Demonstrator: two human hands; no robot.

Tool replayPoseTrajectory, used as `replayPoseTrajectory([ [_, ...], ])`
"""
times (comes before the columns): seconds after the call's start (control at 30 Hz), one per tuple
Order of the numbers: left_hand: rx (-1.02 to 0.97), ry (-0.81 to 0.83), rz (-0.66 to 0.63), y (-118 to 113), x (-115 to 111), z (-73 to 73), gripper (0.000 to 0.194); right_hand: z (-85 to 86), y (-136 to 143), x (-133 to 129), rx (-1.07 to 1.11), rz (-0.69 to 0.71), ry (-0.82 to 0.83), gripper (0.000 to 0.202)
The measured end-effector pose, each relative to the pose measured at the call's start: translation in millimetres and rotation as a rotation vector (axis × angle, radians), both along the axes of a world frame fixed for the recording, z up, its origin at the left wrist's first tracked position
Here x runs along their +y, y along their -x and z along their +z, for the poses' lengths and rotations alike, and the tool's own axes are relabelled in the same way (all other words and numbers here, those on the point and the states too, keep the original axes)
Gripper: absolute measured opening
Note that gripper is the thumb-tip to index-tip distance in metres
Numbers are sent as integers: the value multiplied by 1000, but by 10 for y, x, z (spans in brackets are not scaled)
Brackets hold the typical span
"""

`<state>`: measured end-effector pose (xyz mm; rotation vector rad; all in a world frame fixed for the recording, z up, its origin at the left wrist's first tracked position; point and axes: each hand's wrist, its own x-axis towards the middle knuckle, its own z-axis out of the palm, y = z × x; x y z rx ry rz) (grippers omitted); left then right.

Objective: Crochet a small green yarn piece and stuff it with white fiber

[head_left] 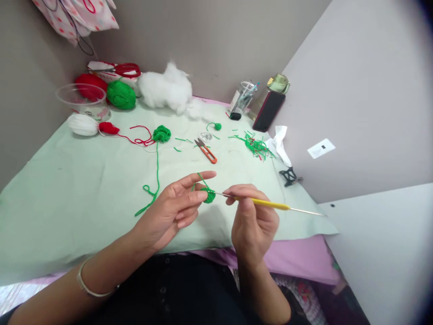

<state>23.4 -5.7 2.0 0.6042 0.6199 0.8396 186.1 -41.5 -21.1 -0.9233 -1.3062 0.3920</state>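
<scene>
My left hand (179, 203) pinches a small round green crochet piece (209, 196) between thumb and fingers, and green yarn runs over its raised index finger. In my right hand (253, 221) is a crochet hook with a yellow handle (270, 204), held like a pen. The hook's thin metal tip points left and meets the green piece. From a loose green yarn bundle (162, 134), a strand trails down the cloth toward my left wrist.
Orange-handled snips (206, 151) lie beyond my hands. Green yarn scraps (256, 146), a phone (269, 111) and a pen cup (242, 100) are at the right. White stuffing (165, 88), a green yarn ball (121, 95), a plastic tub (96, 112) and red scissors (126, 70) stand at the back left.
</scene>
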Motion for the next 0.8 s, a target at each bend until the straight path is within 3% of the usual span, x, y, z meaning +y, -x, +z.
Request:
replayPoseTrajectory([
  [0.07,52,-44,7,-23,-22,-3,35,17,8,6,-8,44,56,20],
  [0.17,124,-93,62,-78,-60,-10,36,-14,19,-4,-126,-7,67,21],
  [0.23,125,-81,88,-103,-69,-13,39,-60,19,-17,-305,-106,-18,24],
  [0.33,31,12,24,-94,-41,-21,36,-110,-3,-29,-554,-253,-196,28],
  [0.4,-35,69,-9,-65,-7,-29,29,-102,-26,-25,-472,-239,-181,27],
  [0.53,-45,28,44,-35,19,-42,26,-19,-45,-2,-16,-54,60,21],
  [0.63,58,-105,54,-56,-17,-54,30,7,-33,5,25,63,143,16],
  [0.8,233,-238,49,-53,-53,-99,30,-47,-57,8,120,87,216,16],
])
